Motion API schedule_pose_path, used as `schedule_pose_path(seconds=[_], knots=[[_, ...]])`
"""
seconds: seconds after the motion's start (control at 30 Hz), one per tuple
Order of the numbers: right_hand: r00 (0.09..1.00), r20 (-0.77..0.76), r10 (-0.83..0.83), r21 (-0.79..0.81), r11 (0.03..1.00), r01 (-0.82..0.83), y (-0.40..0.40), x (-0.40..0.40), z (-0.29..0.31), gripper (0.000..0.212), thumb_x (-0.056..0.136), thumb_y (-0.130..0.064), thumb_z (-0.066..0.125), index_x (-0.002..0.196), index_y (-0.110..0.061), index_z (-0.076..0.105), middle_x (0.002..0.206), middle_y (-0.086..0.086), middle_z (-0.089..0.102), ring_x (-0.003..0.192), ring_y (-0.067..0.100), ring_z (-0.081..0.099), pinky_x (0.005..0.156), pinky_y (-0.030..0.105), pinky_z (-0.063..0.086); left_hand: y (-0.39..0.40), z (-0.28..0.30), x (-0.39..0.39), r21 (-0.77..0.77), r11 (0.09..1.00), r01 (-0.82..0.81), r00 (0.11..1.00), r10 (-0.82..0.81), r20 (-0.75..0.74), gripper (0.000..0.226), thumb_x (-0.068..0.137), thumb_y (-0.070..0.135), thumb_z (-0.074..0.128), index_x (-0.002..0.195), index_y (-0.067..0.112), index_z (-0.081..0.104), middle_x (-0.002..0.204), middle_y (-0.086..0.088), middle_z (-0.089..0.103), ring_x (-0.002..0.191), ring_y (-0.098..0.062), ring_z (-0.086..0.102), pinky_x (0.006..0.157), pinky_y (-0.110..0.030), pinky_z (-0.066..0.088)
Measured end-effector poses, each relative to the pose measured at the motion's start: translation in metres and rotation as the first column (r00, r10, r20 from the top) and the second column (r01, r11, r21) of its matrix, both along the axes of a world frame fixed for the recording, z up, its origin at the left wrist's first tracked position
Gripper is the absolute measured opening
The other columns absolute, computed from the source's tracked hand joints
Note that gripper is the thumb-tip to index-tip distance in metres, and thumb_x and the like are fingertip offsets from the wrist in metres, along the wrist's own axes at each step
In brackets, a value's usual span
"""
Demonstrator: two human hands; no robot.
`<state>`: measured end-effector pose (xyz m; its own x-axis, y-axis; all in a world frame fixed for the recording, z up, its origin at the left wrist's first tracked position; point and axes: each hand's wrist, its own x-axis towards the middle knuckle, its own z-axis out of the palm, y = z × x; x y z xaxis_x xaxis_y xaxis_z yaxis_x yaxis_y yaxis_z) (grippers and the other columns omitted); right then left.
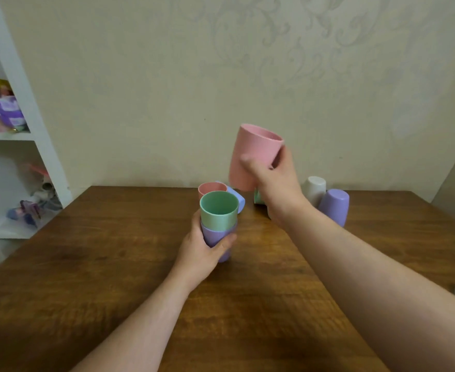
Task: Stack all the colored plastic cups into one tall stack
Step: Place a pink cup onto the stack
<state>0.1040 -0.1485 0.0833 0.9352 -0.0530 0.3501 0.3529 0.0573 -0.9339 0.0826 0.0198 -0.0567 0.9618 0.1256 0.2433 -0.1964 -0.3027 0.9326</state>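
The left hand is wrapped around a purple cup standing on the wooden table, a green cup nested in it. Just behind that grip stand a pink cup and a tipped blue cup. Farther right, the right hand clasps a raised, tilted pink cup; beyond its wrist sit overturned white and lilac cups.

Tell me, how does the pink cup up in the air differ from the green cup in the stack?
The pink cup is lifted and tilted in the right hand; the green cup stands upright, nested in a purple cup that the left hand holds on the table. Pink shows mostly its outer wall, green its open inside. Both look like the same plain tumbler shape.
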Motion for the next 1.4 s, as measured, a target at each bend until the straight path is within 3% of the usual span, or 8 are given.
schedule_pose_path(seconds=[0.1, 0.2, 0.33, 0.53, 0.77, 0.97, 1.17, 1.4], knots=[[0.990, 0.045, 0.131, -0.228, 0.967, -0.117, 0.017, -0.005, -0.007, 0.075, 0.085, -0.018, 0.086, 0.145, -0.031, 0.045, 0.126, -0.006, 0.067, 0.100, 0.000, 0.071, 0.081, 0.027, 0.064, -0.001, 0.000, 0.001, 0.055, 0.998, 0.022, 1.000, -0.022, -0.009, 0.086, 0.084, 0.035, 0.091, 0.147, 0.045, 0.034, 0.126, 0.030, 0.057, 0.113, 0.002, 0.062, 0.078, -0.006, 0.049], [0.991, 0.030, 0.129, -0.362, 0.926, -0.110, 0.029, -0.003, -0.032, 0.069, 0.074, -0.027, 0.091, 0.128, -0.045, 0.052, 0.120, -0.010, 0.070, 0.111, 0.015, 0.070, 0.096, 0.045, 0.063, -0.002, -0.001, 0.001, 0.122, 0.992, 0.035, 0.999, -0.034, -0.008, 0.101, 0.079, 0.041, 0.093, 0.157, 0.040, 0.029, 0.136, 0.017, 0.059, 0.121, -0.008, 0.064, 0.094, -0.027, 0.060], [0.981, -0.051, 0.185, -0.235, 0.953, -0.192, 0.028, -0.004, -0.065, 0.066, 0.074, -0.033, 0.088, 0.130, -0.042, 0.055, 0.130, -0.002, 0.070, 0.122, 0.021, 0.069, 0.107, 0.053, 0.057, -0.001, -0.003, 0.000, 0.106, 0.994, 0.037, 0.999, -0.038, 0.005, 0.109, 0.073, 0.036, 0.095, 0.158, 0.047, 0.027, 0.146, 0.015, 0.058, 0.130, -0.015, 0.063, 0.103, -0.048, 0.062], [0.948, -0.152, 0.279, 0.010, 0.960, -0.281, 0.035, -0.007, -0.077, 0.061, 0.094, -0.010, 0.077, 0.144, -0.032, 0.050, 0.135, 0.004, 0.067, 0.115, 0.009, 0.070, 0.098, 0.028, 0.057, -0.001, -0.004, 0.000, 0.105, 0.994, 0.036, 0.999, -0.038, 0.017, 0.109, 0.072, 0.036, 0.093, 0.157, 0.050, 0.026, 0.146, 0.015, 0.059, 0.132, -0.014, 0.062, 0.104, -0.050, 0.061], [0.978, -0.108, 0.180, -0.128, 0.973, -0.193, 0.033, -0.002, -0.084, 0.077, 0.078, -0.023, 0.086, 0.143, -0.039, 0.049, 0.131, -0.005, 0.069, 0.122, 0.014, 0.069, 0.107, 0.044, 0.058, 0.000, -0.004, 0.001, 0.144, 0.988, 0.057, 0.998, -0.057, -0.009, 0.106, 0.075, 0.028, 0.095, 0.158, 0.041, 0.030, 0.145, 0.014, 0.061, 0.131, -0.014, 0.063, 0.106, -0.044, 0.060], [0.994, -0.102, 0.043, -0.336, 0.939, -0.075, 0.007, -0.005, -0.115, 0.087, 0.060, -0.040, 0.098, 0.134, -0.037, 0.053, 0.121, -0.012, 0.073, 0.114, 0.009, 0.072, 0.100, 0.045, 0.061, -0.007, 0.000, -0.002, 0.375, 0.914, 0.154, 0.988, -0.152, -0.037, 0.107, 0.074, 0.041, 0.095, 0.160, 0.040, 0.031, 0.146, 0.019, 0.063, 0.128, -0.007, 0.063, 0.108, -0.034, 0.055], [0.982, -0.088, -0.168, -0.399, 0.909, 0.120, -0.040, 0.001, -0.116, 0.072, 0.061, -0.046, 0.096, 0.124, -0.036, 0.061, 0.110, -0.016, 0.076, 0.101, -0.001, 0.071, 0.087, 0.029, 0.059, -0.015, 0.001, -0.004, 0.716, 0.678, 0.165, 0.980, -0.196, -0.040, 0.065, 0.092, 0.050, 0.071, 0.152, 0.031, 0.056, 0.140, 0.012, 0.066, 0.136, -0.011, 0.054, 0.112, -0.030, 0.047], [0.966, -0.124, -0.226, -0.465, 0.874, 0.144, -0.067, -0.007, -0.139, 0.065, 0.067, -0.042, 0.099, 0.118, -0.039, 0.058, 0.108, -0.022, 0.069, 0.102, -0.006, 0.065, 0.087, 0.028, 0.053, -0.010, -0.010, 0.009, 0.685, 0.710, 0.166, 0.983, -0.177, -0.055, 0.024, 0.086, 0.049, 0.071, 0.104, 0.037, 0.082, 0.109, 0.031, 0.074, 0.111, 0.003, 0.065, 0.101, -0.022, 0.050]])
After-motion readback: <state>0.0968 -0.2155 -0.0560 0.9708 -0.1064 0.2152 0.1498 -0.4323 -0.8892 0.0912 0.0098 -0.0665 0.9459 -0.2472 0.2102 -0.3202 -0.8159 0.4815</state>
